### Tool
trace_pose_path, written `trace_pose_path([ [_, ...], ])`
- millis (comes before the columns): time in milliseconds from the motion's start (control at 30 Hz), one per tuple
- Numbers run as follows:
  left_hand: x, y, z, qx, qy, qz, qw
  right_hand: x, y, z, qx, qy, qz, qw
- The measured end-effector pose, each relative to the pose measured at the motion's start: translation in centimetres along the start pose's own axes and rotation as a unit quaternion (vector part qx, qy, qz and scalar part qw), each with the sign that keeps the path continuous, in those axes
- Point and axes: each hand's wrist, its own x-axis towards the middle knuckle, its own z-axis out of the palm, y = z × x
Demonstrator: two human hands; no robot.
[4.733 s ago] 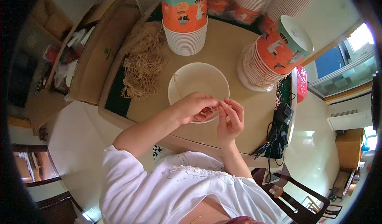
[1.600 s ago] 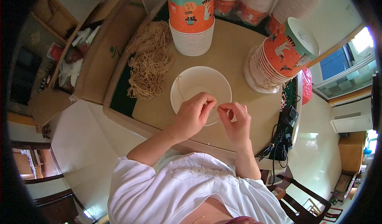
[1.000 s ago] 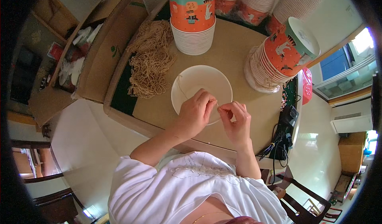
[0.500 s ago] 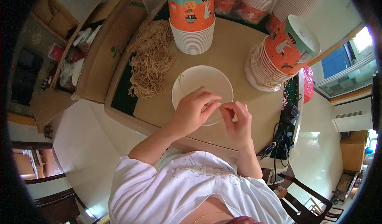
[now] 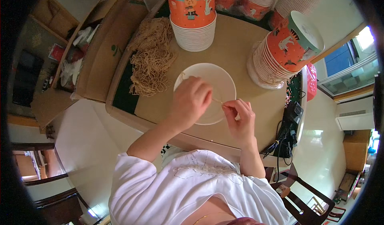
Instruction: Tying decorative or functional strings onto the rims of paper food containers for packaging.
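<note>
A white paper bowl (image 5: 227,83) with its mouth facing up stands in front of me on the cardboard-covered table. Over its near left part my left hand (image 5: 189,103) is closed, fingers curled, apparently around a thin beige string (image 5: 217,101). At the bowl's right rim, the thumb and index finger of my right hand (image 5: 241,119) pinch that same string. A short stretch of it spans the gap between both hands. Another bit of string shows at the bowl's upper left rim; my left hand hides how it runs between.
Beyond the bowl stands a stack of orange and green paper buckets (image 5: 192,11). A tangled heap of beige string (image 5: 152,57) lies to its left. A wrapped, tilted stack (image 5: 284,45) leans at right, above black cables (image 5: 280,139). A cardboard box (image 5: 104,57) flanks the left edge.
My left hand has drawn away from the right, toward the left, and turned so its back faces up. String now shows between the hands. The right hand keeps its pinch.
</note>
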Motion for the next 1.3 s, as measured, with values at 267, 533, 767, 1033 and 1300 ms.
trace_pose_path([
  [267,-1.0,1.7,-0.2,-0.138,-0.055,-0.098,0.984,-0.1,0.0,0.4,0.002,0.021,-0.005,1.0],
  [533,-1.2,1.2,0.8,-0.144,-0.027,-0.128,0.981,-0.2,0.0,0.6,-0.006,0.016,-0.003,1.0],
  [767,-0.6,1.0,-0.9,-0.148,-0.003,-0.165,0.975,-0.1,0.0,0.4,0.002,0.019,0.004,1.0],
  [1033,-1.0,1.6,0.0,-0.217,-0.111,-0.188,0.952,-0.2,0.0,0.6,-0.012,0.021,-0.008,1.0],
  [1300,-1.0,1.9,0.2,-0.223,-0.106,-0.211,0.946,0.0,0.1,0.8,-0.017,0.022,-0.026,0.999],
])
